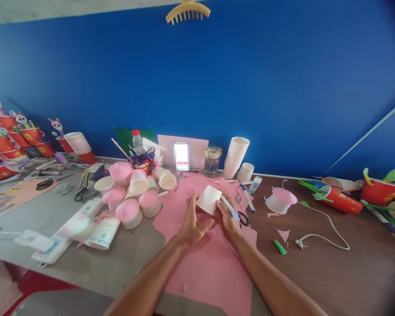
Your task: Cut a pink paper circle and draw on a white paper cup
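Observation:
A small white paper cup [210,199] is held tilted between my hands above the pink paper [210,267]. My left hand [192,226] grips its left side, fingers along the wall and thumb stretched out below. My right hand [229,223] holds a white marker with a blue end [229,208] and rests against the cup's right side. Some of the right fingers are hidden behind the cup and marker. Black-handled scissors [243,218] lie just right of this hand, and a blue and white marker [247,198] lies beyond them.
Paper cups with pink tops [128,211] crowd the left, beside a white power strip [69,230]. A tall cup stack [236,157], a glass jar [212,161] and a phone [181,156] stand at the back. On the right are a pink-topped cup [281,200] and a white cable [332,228].

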Action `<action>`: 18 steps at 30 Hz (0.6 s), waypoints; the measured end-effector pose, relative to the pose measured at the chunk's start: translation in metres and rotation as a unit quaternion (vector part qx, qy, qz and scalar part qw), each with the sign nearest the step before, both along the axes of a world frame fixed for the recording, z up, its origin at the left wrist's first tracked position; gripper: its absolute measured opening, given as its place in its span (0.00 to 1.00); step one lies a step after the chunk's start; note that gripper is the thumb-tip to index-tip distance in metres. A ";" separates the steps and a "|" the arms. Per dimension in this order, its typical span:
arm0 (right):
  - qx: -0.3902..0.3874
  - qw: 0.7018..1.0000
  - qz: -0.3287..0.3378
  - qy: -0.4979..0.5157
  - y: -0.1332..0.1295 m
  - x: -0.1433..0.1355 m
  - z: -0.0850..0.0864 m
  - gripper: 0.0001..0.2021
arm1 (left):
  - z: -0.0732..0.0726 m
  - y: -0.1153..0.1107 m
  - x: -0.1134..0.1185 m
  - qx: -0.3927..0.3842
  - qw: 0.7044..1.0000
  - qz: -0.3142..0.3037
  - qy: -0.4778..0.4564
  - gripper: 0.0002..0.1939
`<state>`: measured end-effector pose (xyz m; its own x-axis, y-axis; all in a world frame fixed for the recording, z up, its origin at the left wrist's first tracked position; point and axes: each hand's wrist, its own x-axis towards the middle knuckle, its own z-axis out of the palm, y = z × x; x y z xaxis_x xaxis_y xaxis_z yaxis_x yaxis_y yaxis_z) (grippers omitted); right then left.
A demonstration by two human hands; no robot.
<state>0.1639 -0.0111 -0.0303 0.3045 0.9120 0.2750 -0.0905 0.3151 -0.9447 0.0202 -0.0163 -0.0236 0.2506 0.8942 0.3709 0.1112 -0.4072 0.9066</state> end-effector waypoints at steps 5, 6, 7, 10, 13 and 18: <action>0.016 0.999 0.039 0.014 -0.001 -0.001 0.001 0.21 | -0.001 0.003 -0.001 -0.077 0.995 -0.021 -0.066 0.41; 0.021 0.999 0.045 0.001 -0.003 -0.001 0.003 0.21 | 0.000 0.004 -0.001 -0.079 0.994 -0.017 -0.070 0.37; 0.025 0.998 0.047 -0.016 -0.004 -0.001 0.004 0.21 | 0.001 0.004 -0.001 -0.084 0.994 -0.017 -0.071 0.33; 0.040 0.997 0.028 -0.064 -0.008 0.000 0.008 0.22 | 0.004 0.006 0.000 -0.108 0.991 -0.021 -0.070 0.28; 0.069 0.994 0.006 -0.087 -0.010 0.000 0.011 0.22 | 0.005 0.008 0.000 -0.114 0.991 -0.001 -0.067 0.30; 0.093 0.983 -0.062 -0.147 -0.007 0.001 0.008 0.17 | 0.009 0.014 -0.007 -0.116 0.987 0.098 -0.059 0.27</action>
